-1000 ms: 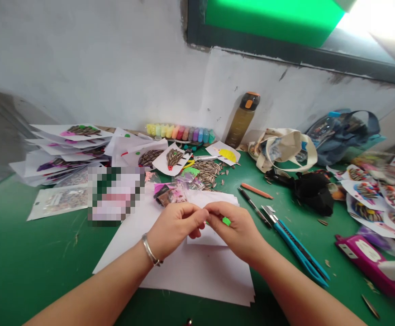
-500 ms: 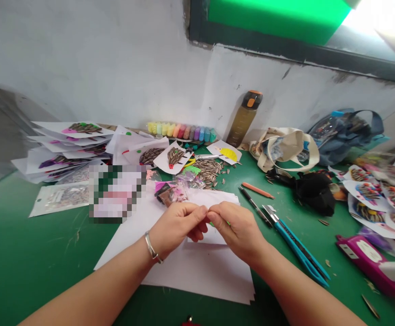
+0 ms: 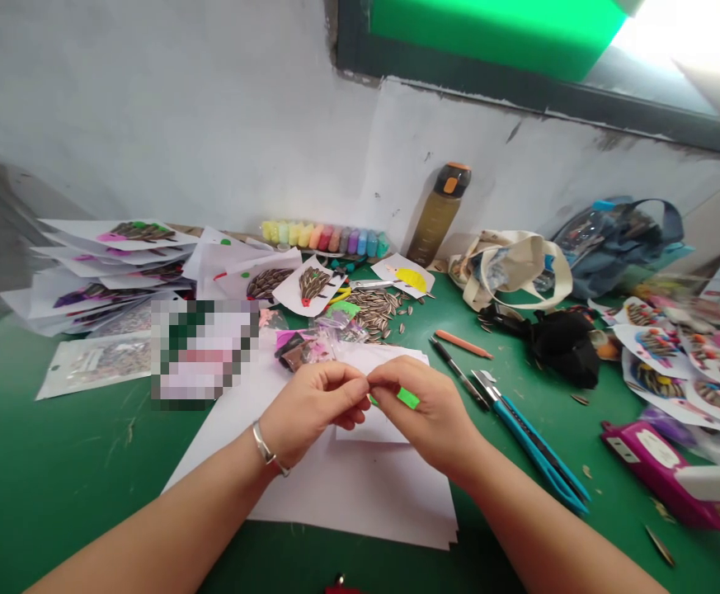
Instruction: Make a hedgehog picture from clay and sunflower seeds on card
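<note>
My left hand point(image 3: 313, 408) and my right hand point(image 3: 425, 412) meet fingertip to fingertip above a stack of white paper sheets point(image 3: 360, 487) on the green table point(image 3: 56, 462). Both hands pinch a small bright green piece point(image 3: 407, 398) that sticks out behind my right fingers. A silver bracelet point(image 3: 265, 450) circles my left wrist. Just beyond the hands lie small plastic bags of coloured bits point(image 3: 307, 346) and a heap of sunflower seeds point(image 3: 379, 309).
Blue-handled cutters point(image 3: 536, 450), a black pen point(image 3: 458, 373) and an orange pencil point(image 3: 463, 344) lie right of the paper. A bottle point(image 3: 437, 216) and a row of coloured clay point(image 3: 326, 238) stand by the wall. Seed-picture sheets point(image 3: 105, 264) pile at left, bags point(image 3: 570, 264) at right.
The hands have stayed together over the paper, working the green piece. It was hidden half a second ago and shows again behind my right fingers. The view has shifted slightly.
</note>
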Tool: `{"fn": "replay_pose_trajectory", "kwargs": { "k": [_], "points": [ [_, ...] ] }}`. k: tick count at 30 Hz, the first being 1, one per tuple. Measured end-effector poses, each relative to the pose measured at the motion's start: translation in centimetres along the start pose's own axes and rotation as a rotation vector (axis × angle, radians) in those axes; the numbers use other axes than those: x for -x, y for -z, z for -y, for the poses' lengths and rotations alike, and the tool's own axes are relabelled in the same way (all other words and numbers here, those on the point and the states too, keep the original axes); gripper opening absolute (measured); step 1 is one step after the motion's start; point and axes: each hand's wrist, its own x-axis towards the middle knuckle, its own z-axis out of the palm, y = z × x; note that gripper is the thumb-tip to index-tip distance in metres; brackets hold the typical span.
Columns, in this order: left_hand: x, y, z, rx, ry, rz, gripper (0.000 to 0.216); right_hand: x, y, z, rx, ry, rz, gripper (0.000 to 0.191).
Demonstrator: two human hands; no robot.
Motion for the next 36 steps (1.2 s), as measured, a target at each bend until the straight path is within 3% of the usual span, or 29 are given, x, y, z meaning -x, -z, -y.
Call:
{"fn": "replay_pose_trajectory", "kwargs": {
  "k": [11,17,22,26,32,36],
  "points": [
    [-0.17,-0.07,-0.11,-0.046,-0.012,-0.049,0.038,0.01,0.09,-0.09,0.001,-0.004,0.003,0.007],
    [-0.05,-0.25,-0.01,-0.104,-0.008,-0.093,0.046,0.00,0.25,-0.06,0.025,0.016,0.019,0.021],
    [-0.05,-0.14,-0.10,-0.069,-0.068,-0.045,0.030,0.00,0.09,-0.04,0.028,0.010,-0.018,0.011],
    [-0.13,0.05,-0.21,-0.058,-0.106,-0.037,0.023,0.02,-0.11,-0.18,-0.003,0.021,-0.026,0.015],
    [-0.02,-0.04,-0.19,-0.102,-0.035,-0.059,0.041,0.12,-0.16,-0.28,-0.029,-0.007,-0.002,0.008],
    [0.06,-0.17,0.01,-0.095,-0.015,-0.078,0.051,0.06,0.11,-0.21,-0.034,-0.037,0.011,0.014]
  ]
}}
